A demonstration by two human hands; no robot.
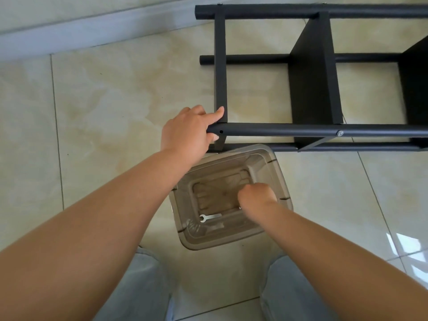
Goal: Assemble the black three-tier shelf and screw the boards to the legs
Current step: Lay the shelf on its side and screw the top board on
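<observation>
The shelf [312, 72] lies on its side on the tiled floor [104, 100], filling the far right of the view; its four round legs [301, 130] run left to right, with the boards standing on edge between them. My left hand [190, 130] grips the left end of the upper near leg, fingers curled round the tube, forefinger laid against the end board [220, 66]. Just right of my fingers an open screw hole [221, 131] shows in that leg; farther right along it, a screw [340, 133] sits at the middle board [312, 79].

A clear plastic bin [190, 230] stands on the floor near me, just in front of the shelf's near side. My right hand [257, 196] reaches down into it, fingers curled; whether they hold anything I cannot tell. A small flat wrench [209, 217] lies on the bin's bottom, left of that hand. My knees, in light jeans [148, 286], flank the bin at the near edge.
</observation>
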